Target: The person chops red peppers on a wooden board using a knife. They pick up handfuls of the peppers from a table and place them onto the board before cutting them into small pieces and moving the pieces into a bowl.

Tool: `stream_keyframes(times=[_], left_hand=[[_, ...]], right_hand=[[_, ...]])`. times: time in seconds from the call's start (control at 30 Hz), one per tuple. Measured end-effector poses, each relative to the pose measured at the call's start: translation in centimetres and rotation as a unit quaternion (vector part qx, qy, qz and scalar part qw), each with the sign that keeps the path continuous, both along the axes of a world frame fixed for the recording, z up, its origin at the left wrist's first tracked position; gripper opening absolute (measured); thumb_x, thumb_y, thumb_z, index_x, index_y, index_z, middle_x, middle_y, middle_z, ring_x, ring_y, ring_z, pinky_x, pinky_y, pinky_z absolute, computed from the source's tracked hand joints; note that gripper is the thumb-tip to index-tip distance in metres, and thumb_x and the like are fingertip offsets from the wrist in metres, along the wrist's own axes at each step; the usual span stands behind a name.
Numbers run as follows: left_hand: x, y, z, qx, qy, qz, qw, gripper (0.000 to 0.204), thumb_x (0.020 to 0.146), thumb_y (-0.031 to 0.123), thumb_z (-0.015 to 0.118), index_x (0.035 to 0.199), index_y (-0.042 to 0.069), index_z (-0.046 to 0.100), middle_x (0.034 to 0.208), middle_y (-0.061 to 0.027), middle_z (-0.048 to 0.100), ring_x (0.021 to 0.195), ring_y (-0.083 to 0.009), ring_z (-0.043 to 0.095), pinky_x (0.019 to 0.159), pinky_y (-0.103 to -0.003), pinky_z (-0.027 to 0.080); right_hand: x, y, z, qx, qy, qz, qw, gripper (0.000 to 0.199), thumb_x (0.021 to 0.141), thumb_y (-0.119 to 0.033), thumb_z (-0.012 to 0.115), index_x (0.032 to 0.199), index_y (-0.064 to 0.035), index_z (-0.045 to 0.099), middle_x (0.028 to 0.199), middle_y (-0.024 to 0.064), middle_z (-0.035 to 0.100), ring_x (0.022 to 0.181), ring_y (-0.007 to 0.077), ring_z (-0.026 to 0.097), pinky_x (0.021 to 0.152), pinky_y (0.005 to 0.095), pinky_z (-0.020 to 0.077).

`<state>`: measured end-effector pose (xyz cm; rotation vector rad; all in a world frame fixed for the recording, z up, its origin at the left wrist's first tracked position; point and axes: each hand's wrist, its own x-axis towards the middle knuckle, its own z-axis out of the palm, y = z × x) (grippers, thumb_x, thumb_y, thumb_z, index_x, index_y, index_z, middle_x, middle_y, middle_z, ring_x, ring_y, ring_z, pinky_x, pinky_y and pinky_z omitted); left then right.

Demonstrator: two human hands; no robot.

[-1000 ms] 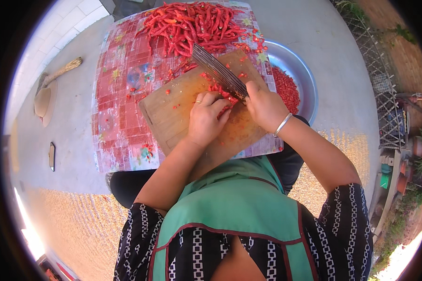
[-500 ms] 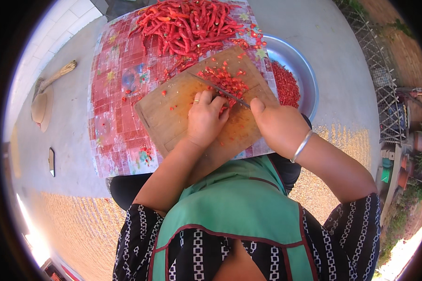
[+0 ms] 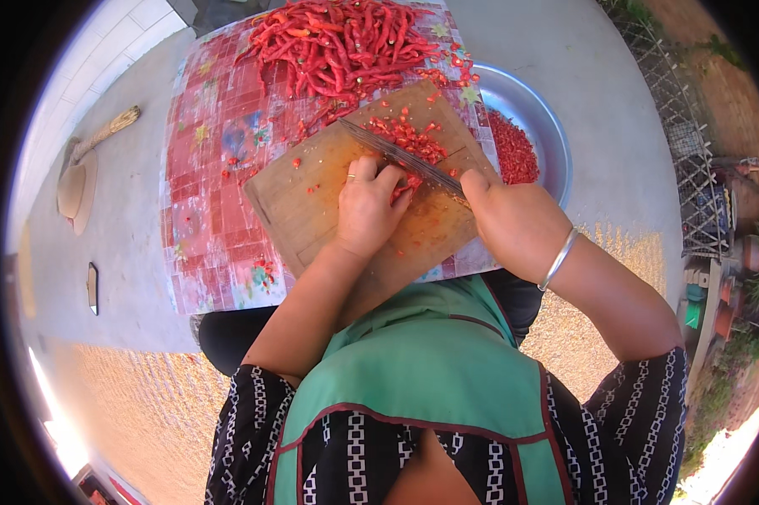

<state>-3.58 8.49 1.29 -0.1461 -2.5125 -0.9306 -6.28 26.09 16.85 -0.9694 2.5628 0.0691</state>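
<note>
My right hand (image 3: 522,225) grips the handle of a knife (image 3: 400,157). Its long blade slants up and left over the wooden cutting board (image 3: 287,215), just beyond the fingers of my left hand (image 3: 368,206). Those fingers are curled down on red chili peppers (image 3: 400,192), which show only partly beside the thumb. Chopped chili pieces (image 3: 411,139) lie heaped on the far side of the blade, with a few bits scattered over the board. Farther back, a big pile of whole red chilies (image 3: 337,46) covers the far end of the table.
A patterned red cloth (image 3: 199,177) covers the table. At its right, a metal basin (image 3: 558,151) holds chopped chili. A hat (image 3: 72,194), a brush (image 3: 108,133) and a dark flat object (image 3: 92,290) lie on the ground at left. Yellow grain (image 3: 144,396) is spread nearer.
The knife and my right hand have shifted slightly right, and the blade looks broader and blurred. My left hand stays on the chilies almost unmoved.
</note>
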Motion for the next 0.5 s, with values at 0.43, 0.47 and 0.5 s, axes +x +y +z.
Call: stream_keyframes(times=[0.43, 0.47, 0.5], left_hand=[[0.3, -0.5, 0.3, 0.005, 0.014, -0.033, 0.999, 0.018, 0.069, 0.012, 0.074, 0.084, 0.009, 0.065, 0.092, -0.0081, 0.055, 0.089, -0.0300, 0.054, 0.074, -0.040, 0.049], [0.6, -0.5, 0.2, 0.006, -0.001, -0.028, 1.000, 0.018, 0.069, 0.012, 0.074, 0.084, 0.009, 0.065, 0.092, -0.0082, 0.056, 0.090, -0.0301, 0.054, 0.074, -0.039, 0.049], [0.9, -0.6, 0.1, 0.003, 0.000, -0.023, 1.000, 0.018, 0.069, 0.012, 0.074, 0.083, 0.009, 0.065, 0.091, -0.0085, 0.056, 0.089, -0.0302, 0.054, 0.074, -0.039, 0.049]], right_hand=[[-2.3, -0.9, -6.3, -0.184, 0.106, -0.006, 0.977, 0.012, 0.083, -0.006, 0.048, 0.093, 0.0004, 0.046, 0.072, 0.0199, 0.063, 0.068, 0.0361, 0.065, 0.060, 0.0461, 0.0509], [-1.8, -0.8, -4.8, -0.150, 0.087, 0.004, 0.985, 0.013, 0.083, -0.006, 0.049, 0.093, 0.0004, 0.046, 0.073, 0.0201, 0.063, 0.068, 0.0361, 0.065, 0.060, 0.0460, 0.0511], [-1.2, -0.7, -2.8, -0.117, 0.065, 0.012, 0.991, 0.013, 0.082, -0.006, 0.049, 0.093, 0.0005, 0.046, 0.073, 0.0202, 0.063, 0.068, 0.0362, 0.065, 0.061, 0.0459, 0.0513]])
